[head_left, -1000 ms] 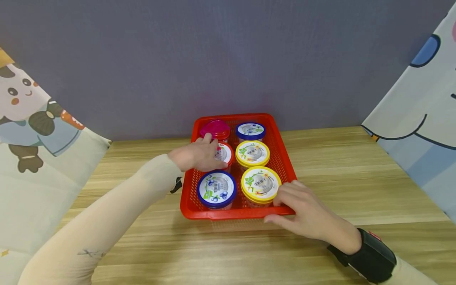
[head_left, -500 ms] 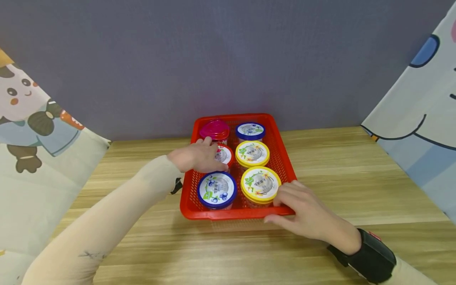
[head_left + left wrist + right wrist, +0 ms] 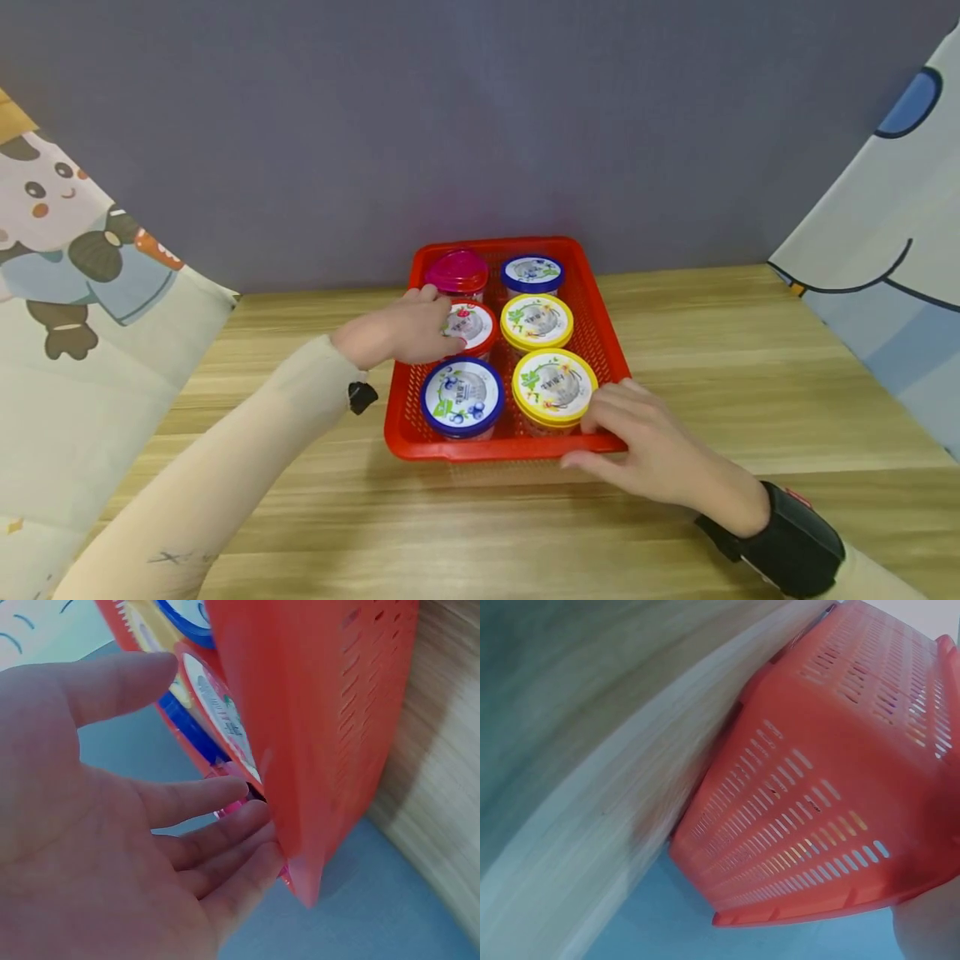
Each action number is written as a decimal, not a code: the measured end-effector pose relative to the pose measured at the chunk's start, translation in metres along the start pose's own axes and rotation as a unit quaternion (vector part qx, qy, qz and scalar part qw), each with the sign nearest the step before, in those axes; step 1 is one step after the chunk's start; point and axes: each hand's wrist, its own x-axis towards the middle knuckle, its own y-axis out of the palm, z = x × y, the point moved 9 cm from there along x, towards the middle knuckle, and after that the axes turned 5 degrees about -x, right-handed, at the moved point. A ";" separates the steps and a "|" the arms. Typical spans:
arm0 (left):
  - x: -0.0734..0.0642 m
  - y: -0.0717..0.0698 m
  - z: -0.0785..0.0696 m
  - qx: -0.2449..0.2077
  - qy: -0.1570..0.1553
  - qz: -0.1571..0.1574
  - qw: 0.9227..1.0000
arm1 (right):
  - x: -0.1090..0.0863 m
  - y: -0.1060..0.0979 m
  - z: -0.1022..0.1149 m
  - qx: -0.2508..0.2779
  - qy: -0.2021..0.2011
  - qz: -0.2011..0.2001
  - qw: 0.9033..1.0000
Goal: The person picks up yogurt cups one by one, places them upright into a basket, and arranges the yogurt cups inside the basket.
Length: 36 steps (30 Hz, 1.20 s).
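A red plastic basket [image 3: 495, 451] holds several lidded tubs in two columns. My right hand [image 3: 652, 437] grips its front right corner, fingers over the rim and thumb outside below it. Over the left rim reaches my left hand [image 3: 405, 327], partly covering the red-lidded tub [image 3: 474, 327]. In the left wrist view the left hand's palm [image 3: 97, 825] shows, thumb spread apart and fingers extended to the rim, nothing in its grasp. A magenta-lidded tub [image 3: 459, 272] sits behind that tub, and a blue-lidded tub [image 3: 461, 397] in front. The right wrist view shows the basket's slotted wall [image 3: 780, 817].
In the right column stand two yellow-lidded tubs [image 3: 553, 385] and another blue-lidded tub [image 3: 534, 272]. The basket rests on a wood-grain table [image 3: 697, 358] close to a grey back panel [image 3: 480, 125]. Cartoon-printed cloths [image 3: 97, 242] hang at both sides.
My left hand has drawn slightly leftward, uncovering more of the red-lidded tub. The right hand keeps its grip on the basket. The head view has shifted a little.
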 end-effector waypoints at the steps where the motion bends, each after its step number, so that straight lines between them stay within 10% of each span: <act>1: -0.003 -0.001 0.001 -0.005 0.005 -0.006 1.000 | 0.001 0.000 0.000 -0.002 -0.002 0.001 1.000; 18: -0.040 -0.001 0.017 -0.054 0.098 -0.161 0.981 | 0.005 -0.003 0.004 -0.015 -0.001 0.029 0.999; 36: -0.065 0.009 0.013 -0.022 0.160 -0.237 0.958 | 0.010 -0.007 0.001 0.024 0.014 0.063 0.998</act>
